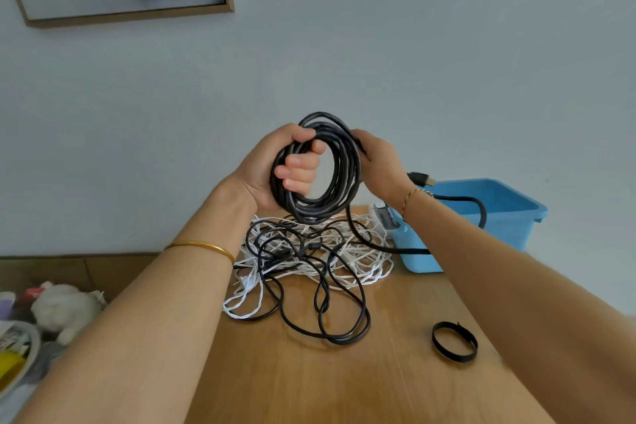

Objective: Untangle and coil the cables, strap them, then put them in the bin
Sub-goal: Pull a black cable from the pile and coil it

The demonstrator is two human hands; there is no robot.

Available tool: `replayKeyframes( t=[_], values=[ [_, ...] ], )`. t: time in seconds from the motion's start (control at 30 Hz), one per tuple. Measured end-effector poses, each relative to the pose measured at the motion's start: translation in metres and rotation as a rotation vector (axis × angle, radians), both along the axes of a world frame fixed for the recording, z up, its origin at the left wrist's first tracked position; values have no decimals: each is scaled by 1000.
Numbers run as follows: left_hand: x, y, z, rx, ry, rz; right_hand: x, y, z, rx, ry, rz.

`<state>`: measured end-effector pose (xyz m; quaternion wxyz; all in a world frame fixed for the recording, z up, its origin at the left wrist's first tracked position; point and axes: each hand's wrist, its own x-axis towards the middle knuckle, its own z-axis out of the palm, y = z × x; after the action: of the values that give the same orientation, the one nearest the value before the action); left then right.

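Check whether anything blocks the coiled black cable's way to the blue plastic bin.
Nothing solid does. Only a loose tail of the coiled black cable loops across the blue plastic bin, beneath the right hand.

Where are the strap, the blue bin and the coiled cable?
strap (444, 353): head view, lower left of its band.
blue bin (512, 225): head view, its outer wall.
coiled cable (311, 213): head view, bottom of the loops.
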<state>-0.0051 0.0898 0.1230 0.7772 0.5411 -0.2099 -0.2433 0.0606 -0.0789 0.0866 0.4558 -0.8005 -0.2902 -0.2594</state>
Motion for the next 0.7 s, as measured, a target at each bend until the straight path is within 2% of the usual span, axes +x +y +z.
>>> replayKeyframes(
  t=[0.17, 0.23, 0.33, 0.5, 0.6, 0.7],
  values=[
    [6, 1, 1, -105, -29, -103, -9, 7, -5, 57, 35, 13],
    [8, 1, 0, -169, -32, -95, -9, 9, -5, 3, 12, -33],
    [10, 0, 3, -277, -22, -43, -12, 11, -7, 9, 87, -42],
    [8, -15, 16, -409, -43, 338, -19, 15, -17, 7, 162, 15],
    [12, -21, 16, -524, -42, 498, -24, 19, -21, -34, 271, 77],
    [14, -26, 13, -561, -68, 642, -27, 19, -23, -126, 361, 138]
  ],
)
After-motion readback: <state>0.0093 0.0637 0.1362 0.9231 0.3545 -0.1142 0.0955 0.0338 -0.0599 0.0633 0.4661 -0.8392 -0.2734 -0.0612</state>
